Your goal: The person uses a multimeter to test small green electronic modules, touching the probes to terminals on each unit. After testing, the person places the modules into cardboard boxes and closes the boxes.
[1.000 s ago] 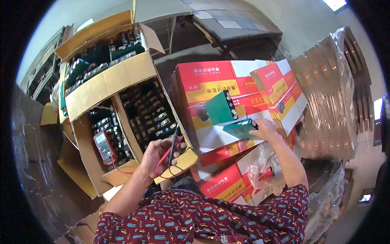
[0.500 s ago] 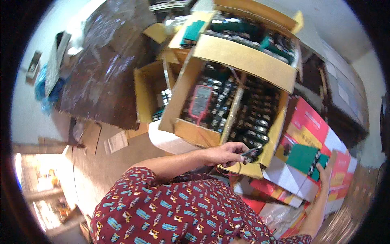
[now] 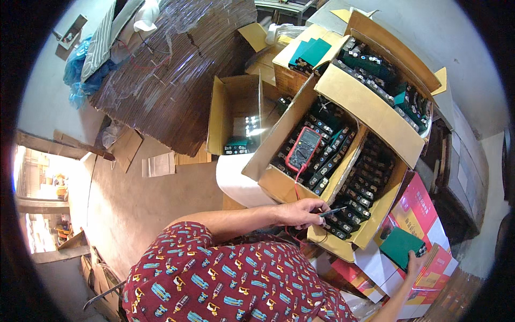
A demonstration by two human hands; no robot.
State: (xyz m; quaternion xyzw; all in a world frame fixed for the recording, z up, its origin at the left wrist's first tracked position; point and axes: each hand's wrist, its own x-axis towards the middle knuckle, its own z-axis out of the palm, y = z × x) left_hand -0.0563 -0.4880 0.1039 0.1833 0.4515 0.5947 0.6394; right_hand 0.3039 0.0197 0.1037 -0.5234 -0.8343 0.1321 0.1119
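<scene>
My left hand (image 3: pixel 303 213) is closed on the multimeter's test probes (image 3: pixel 335 211), held over the front edge of a cardboard box (image 3: pixel 258 167) of dark green cells with silver terminals (image 3: pixel 358 190). The red-cased multimeter (image 3: pixel 303 150) lies on the cells in the box's left compartment, its leads trailing toward that hand. At the lower right my right hand (image 3: pixel 414 257) grips a green rectangular cell (image 3: pixel 399 244) above red, yellow and white printed flat cartons (image 3: pixel 420 214).
Another box (image 3: pixel 394 78) of cells stands behind, with green sheets (image 3: pixel 314 52) beside it. A part-filled carton (image 3: pixel 222 107) is left of these. Wrapped cardboard stacks (image 3: pixel 150 94) lean at upper left; a doorway (image 3: pixel 43 182) opens left. A dark cabinet (image 3: pixel 456 182) stands right.
The view has swung right to left, bringing the doorway and part-filled carton in. My left hand still holds the probes; my right hand still grips a green cell, now more face-up.
</scene>
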